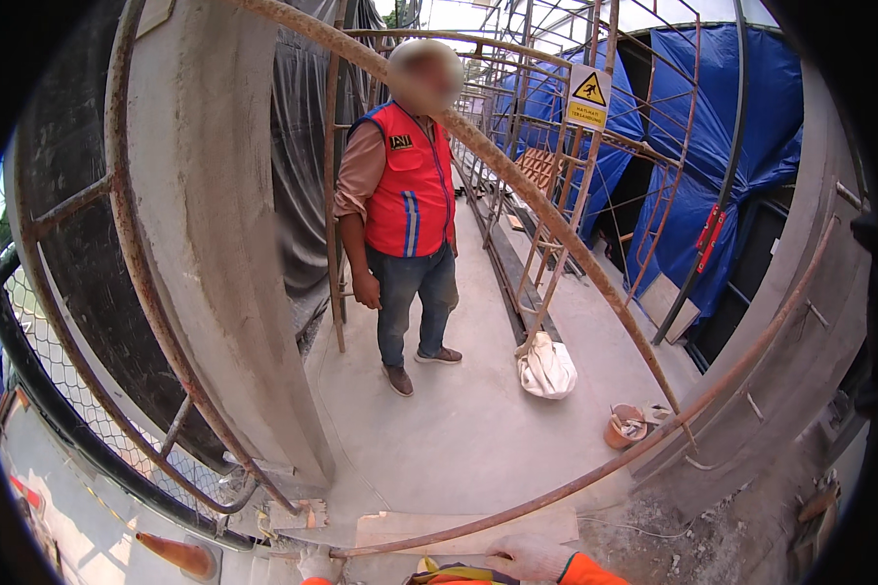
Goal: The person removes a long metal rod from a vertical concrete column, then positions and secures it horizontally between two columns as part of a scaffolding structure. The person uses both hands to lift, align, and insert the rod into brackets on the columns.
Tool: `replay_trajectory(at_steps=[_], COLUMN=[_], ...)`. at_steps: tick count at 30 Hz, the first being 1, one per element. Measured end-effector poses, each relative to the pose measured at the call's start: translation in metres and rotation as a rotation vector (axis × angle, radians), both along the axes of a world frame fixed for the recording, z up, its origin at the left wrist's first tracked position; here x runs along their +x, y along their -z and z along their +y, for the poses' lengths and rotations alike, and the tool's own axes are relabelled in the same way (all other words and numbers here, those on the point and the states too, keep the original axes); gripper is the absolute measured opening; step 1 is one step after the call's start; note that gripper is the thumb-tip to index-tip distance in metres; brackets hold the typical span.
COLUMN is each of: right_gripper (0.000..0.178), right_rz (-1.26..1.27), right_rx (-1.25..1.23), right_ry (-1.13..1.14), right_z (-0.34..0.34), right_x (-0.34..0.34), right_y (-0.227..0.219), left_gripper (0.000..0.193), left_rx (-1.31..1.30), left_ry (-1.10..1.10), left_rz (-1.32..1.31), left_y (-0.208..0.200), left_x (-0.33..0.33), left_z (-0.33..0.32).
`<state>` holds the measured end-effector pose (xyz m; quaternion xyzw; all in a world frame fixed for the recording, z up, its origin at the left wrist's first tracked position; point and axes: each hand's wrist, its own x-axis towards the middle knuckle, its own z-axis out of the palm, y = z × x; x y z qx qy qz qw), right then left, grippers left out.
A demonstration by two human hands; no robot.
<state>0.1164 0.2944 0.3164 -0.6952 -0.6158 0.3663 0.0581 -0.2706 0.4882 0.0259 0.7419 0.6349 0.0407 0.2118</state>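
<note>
My left hand (319, 563), in a whitish work glove, is at the lower edge, closed round a long rusty scaffold bar (517, 509). The bar curves across in front of me and rises to the right. My right hand (534, 559), gloved the same way with an orange sleeve, lies in front of my body with its fingers loosely stretched, and nothing shows in it. Between the hands are my orange clothing and a dark and yellow strap (458, 573). A flat tan board (439, 529) lies on the floor just beyond.
A person in a red vest (410, 185) stands ahead. A rusty diagonal brace (556, 219) crosses the view. Concrete columns (224, 244) flank the opening. A white sack (546, 368), a bucket (625, 427), an orange cone (180, 556), scaffolding and rubble stand around.
</note>
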Motion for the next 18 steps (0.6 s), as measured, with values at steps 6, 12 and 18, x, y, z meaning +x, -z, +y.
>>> replay_trajectory(at_steps=[6, 12, 18], right_gripper=[0.069, 0.061, 0.035], right_rz=[0.309, 0.977, 0.972], right_rx=[0.034, 0.031, 0.015], right_ry=[0.509, 0.670, 0.638], right_z=[0.022, 0.052, 0.050], right_x=[-0.017, -0.045, -0.053], right_y=[0.078, 0.117, 0.112], left_gripper=[0.047, 0.043, 0.041], left_rx=[-0.021, 0.070, 0.169], left_ry=[0.023, -0.022, -0.005], left_rz=[0.035, -0.106, -0.024], left_y=[0.004, 0.009, 0.015], left_x=[-0.001, -0.014, -0.027], left_z=[0.007, -0.018, -0.029])
